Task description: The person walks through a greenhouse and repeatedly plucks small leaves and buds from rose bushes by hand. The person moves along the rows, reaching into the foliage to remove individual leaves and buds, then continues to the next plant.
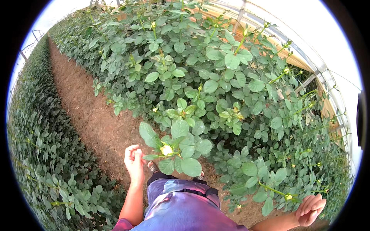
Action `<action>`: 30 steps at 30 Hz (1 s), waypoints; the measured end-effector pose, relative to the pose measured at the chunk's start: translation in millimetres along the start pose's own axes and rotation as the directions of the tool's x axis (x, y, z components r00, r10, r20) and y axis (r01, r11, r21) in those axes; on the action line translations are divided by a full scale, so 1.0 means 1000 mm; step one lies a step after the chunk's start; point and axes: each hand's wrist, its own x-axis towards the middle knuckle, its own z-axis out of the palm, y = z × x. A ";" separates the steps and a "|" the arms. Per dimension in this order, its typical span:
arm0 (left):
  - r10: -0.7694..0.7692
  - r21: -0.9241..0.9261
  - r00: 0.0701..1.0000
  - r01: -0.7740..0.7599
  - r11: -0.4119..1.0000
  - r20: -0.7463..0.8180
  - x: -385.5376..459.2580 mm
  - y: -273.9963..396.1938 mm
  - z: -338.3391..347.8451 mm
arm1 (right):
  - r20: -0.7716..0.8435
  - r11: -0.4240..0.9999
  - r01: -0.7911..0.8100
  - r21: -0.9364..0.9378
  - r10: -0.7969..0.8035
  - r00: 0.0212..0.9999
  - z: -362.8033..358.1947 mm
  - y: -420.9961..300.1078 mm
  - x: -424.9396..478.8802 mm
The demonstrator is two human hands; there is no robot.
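My left hand (pixel 135 161) is raised at lower centre-left, its fingers curled, beside a pale rosebud (pixel 166 150) with broad green leaves (pixel 179 129) around it. A leaf tip reaches close to the fingers; whether they hold anything cannot be told. At the lower right, my right hand (pixel 311 208) has its fingers folded. Close to its left side is a second, smaller yellowish bud (pixel 288 197) on a thick green stem (pixel 271 189). A leaf by that bud meets or passes behind the hand, and its palm is partly hidden.
Dense rose bushes (pixel 214 86) with several upright buds fill the centre and right. A brown dirt path (pixel 95 115) runs along a second leafy row (pixel 37 115) at left. Plastic sheeting (pixel 300 57) and a post (pixel 307 80) line the greenhouse edge. My sandalled foot (pixel 152 166) stands below.
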 end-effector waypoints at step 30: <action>0.227 -0.071 0.410 -0.361 0.930 0.883 0.201 0.191 0.189 | -0.480 0.314 -0.553 -0.771 0.283 0.830 0.190 0.297 0.309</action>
